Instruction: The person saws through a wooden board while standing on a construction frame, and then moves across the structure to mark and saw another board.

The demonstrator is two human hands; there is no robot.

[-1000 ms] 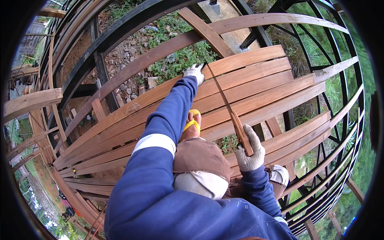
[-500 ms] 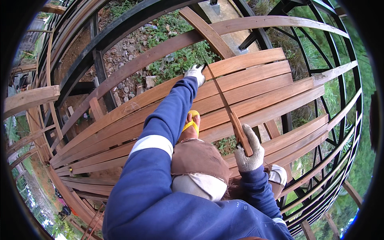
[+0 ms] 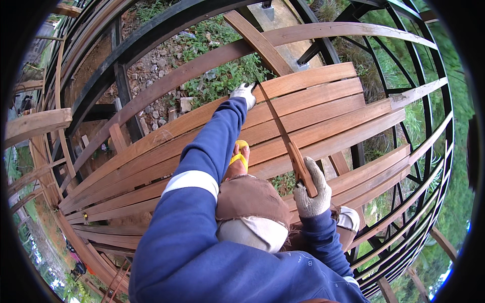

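A long slim wooden strip [image 3: 277, 121], thicker at its near end, slants across the laid deck boards [image 3: 313, 96]. My right hand [image 3: 313, 191], in a pale knitted glove, is closed around that thick near end. My left hand [image 3: 244, 95], gloved in white, reaches to the outer edge of the farthest board, by the strip's thin far tip. Its fingers look closed at a small dark thing that I cannot make out. Between my arms, my foot in a yellow flip-flop [image 3: 240, 157] rests on the boards.
Past the boards, a single beam [image 3: 217, 60] and a dark metal frame [image 3: 93, 96] span over rubble and weeds. A short plank [image 3: 260, 43] crosses the beam. Gaps open between boards beside my knee. More boards [image 3: 364, 184] lie to the right.
The view has shifted very slightly. Both hands and the wooden strip keep nearly the same place on the boards.
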